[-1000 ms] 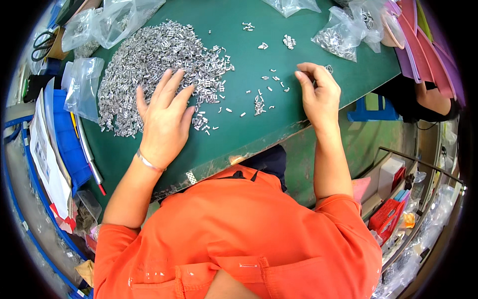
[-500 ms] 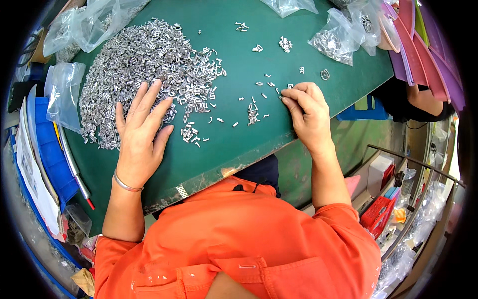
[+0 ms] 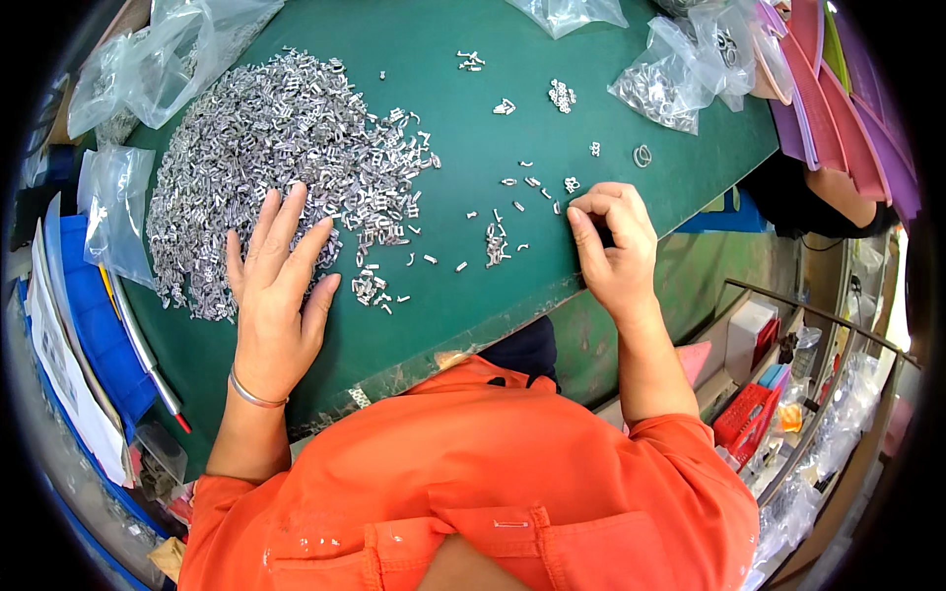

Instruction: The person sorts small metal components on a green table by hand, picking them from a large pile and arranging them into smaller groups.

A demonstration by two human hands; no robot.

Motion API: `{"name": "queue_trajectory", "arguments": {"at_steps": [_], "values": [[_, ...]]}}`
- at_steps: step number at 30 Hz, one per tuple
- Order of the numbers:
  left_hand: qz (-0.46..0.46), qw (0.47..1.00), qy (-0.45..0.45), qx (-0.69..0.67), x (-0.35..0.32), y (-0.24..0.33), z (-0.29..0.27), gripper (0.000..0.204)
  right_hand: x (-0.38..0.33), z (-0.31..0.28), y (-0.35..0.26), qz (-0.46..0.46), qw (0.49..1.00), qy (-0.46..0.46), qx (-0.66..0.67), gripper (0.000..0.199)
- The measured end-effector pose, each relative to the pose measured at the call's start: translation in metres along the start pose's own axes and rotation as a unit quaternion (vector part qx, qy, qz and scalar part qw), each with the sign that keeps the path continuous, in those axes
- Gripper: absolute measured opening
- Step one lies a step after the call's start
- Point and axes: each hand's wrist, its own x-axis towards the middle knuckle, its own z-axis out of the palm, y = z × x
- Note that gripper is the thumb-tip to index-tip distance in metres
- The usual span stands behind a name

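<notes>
A large heap of small silver metal clips (image 3: 276,148) covers the left part of the green table (image 3: 493,266). My left hand (image 3: 281,295) lies flat with fingers spread on the heap's near edge, a metal bangle on its wrist. My right hand (image 3: 611,241) rests near the table's front right edge with its fingers curled and pinched together close to a few scattered clips (image 3: 532,187). A small cluster of clips (image 3: 496,241) sits between the two hands. Whether the right fingertips hold a clip cannot be made out.
Clear plastic bags of metal parts (image 3: 680,74) lie at the back right, and more bags (image 3: 158,59) at the back left. Stacked pink and purple trays (image 3: 847,108) stand at the right. Blue bins and papers (image 3: 79,335) sit left of the table.
My left hand slid toward me along the heap's edge. My right hand pulled back from the scattered clips toward the front edge and curled its fingers.
</notes>
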Motion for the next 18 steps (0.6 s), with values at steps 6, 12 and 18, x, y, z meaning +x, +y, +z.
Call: {"name": "queue_trajectory", "arguments": {"at_steps": [6, 12, 18], "values": [[0.0, 1.0, 0.005, -0.025, -0.001, 0.004, 0.001, 0.053, -0.003, 0.009, 0.001, -0.028, 0.998, 0.003, -0.051, 0.015], [-0.001, 0.999, 0.028, -0.038, -0.003, 0.003, 0.006, 0.056, -0.002, 0.007, -0.001, -0.045, 0.998, 0.02, -0.029, 0.014], [0.0, 0.999, 0.023, -0.027, -0.003, 0.005, 0.002, 0.054, 0.005, 0.02, -0.011, -0.054, 0.996, 0.059, -0.042, 0.015]]}}
